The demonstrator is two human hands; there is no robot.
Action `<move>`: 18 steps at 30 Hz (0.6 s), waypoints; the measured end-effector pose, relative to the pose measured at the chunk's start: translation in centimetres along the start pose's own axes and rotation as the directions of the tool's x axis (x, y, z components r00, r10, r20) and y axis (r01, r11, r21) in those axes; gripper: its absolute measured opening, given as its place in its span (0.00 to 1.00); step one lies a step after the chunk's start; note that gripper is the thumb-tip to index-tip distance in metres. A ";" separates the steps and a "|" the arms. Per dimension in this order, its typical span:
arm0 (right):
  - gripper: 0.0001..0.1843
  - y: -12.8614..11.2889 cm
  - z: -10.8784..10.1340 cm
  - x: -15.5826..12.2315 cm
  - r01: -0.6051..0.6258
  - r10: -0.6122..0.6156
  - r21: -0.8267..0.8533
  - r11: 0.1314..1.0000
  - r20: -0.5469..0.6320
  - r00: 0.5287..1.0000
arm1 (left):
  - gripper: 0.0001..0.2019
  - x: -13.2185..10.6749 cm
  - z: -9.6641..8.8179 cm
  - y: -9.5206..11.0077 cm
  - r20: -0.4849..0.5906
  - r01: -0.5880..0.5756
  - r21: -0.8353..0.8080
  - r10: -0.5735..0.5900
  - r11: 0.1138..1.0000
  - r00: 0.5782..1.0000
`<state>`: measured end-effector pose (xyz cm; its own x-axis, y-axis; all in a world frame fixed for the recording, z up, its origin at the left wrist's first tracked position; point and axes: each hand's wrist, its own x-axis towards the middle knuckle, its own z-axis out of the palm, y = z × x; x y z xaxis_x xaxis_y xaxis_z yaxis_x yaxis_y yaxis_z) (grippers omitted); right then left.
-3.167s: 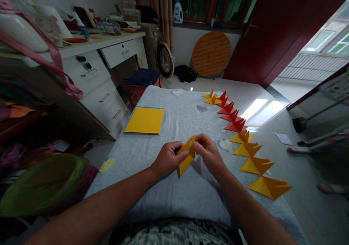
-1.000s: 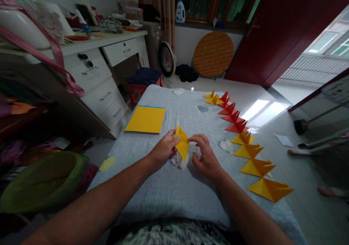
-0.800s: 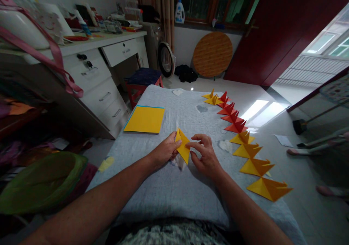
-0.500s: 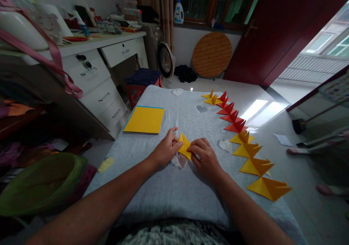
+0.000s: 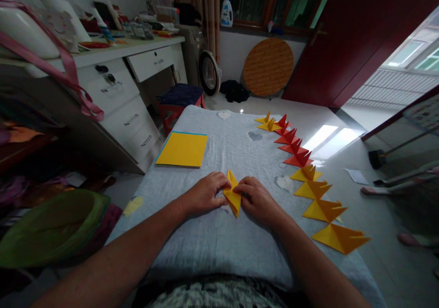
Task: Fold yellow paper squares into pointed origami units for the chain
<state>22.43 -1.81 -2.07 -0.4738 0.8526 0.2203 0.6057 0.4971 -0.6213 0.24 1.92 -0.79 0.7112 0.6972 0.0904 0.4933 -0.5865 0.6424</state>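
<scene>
A small yellow folded paper (image 5: 233,197), long and diamond-shaped, is between my two hands at the middle of the cloth-covered table. My left hand (image 5: 208,191) pinches its left edge with thumb and fingers. On the other edge, my right hand (image 5: 257,198) presses with bent fingertips; its thumb is mostly hidden. Left of the hands lies a stack of square yellow paper (image 5: 181,149) with a thin blue edge showing. Along the right side runs a row of folded paper pieces with upright points, some yellow (image 5: 325,209) and some red (image 5: 297,156).
The grey-blue tablecloth (image 5: 192,248) has heart patches. A blue-topped stool (image 5: 181,95) stands beyond the table, near a white drawer desk (image 5: 115,93). A green bin (image 5: 51,228) is at lower left. Another person's feet (image 5: 373,190) show at the right.
The folded paper now looks longer and narrower, with its lower point nearer me. My left hand has turned, its fingers now over the paper's edge. My right hand has shifted slightly.
</scene>
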 end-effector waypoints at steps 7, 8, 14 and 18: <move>0.09 0.6 0.1 0.4 -0.059 0.060 0.078 0.995 -0.007 0.998 | 0.05 0.1 0.7 0.0 -0.048 0.027 0.017 -0.027 0.999 0.999; 0.09 0.6 0.1 0.5 -0.081 0.082 0.073 0.994 -0.011 0.997 | 0.06 0.2 0.8 0.1 -0.060 0.039 0.030 -0.037 0.999 0.998; 0.07 0.4 0.4 1.0 -0.220 0.218 -0.028 0.975 -0.060 0.974 | 0.07 0.5 1.2 0.2 -0.108 0.157 0.137 -0.142 0.978 0.984; 0.09 0.1 0.7 1.4 -0.273 0.265 -0.101 0.957 -0.085 0.961 | 0.06 0.8 1.4 0.5 -0.121 0.253 0.202 -0.232 0.946 0.965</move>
<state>21.32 -0.70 -2.35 -0.2407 0.9642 0.1110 0.7732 0.2596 -0.5786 1.73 1.61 -1.47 0.5109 0.8591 0.0305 0.7481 -0.4618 0.4765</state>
